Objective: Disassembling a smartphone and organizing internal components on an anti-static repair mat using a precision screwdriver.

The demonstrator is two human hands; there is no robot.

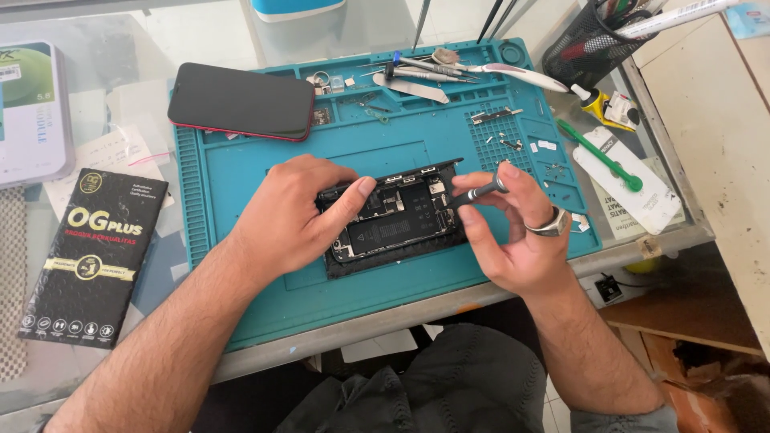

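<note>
An opened black phone body (397, 218) with its battery and circuit boards showing lies on the teal repair mat (241, 184). My left hand (293, 212) grips the phone's left end, thumb pressed on its upper edge. My right hand (517, 232), with a ring on one finger, holds a small grey screwdriver (480, 191) whose tip points at the phone's upper right corner.
A detached phone screen (241, 102) with a red edge lies at the mat's top left. Tweezers and small tools (425, 74) fill the mat's top tray. A black box (92, 256) sits left; a mesh pen holder (589, 44), glue bottle (597, 103) and white card with green tool (622, 172) right.
</note>
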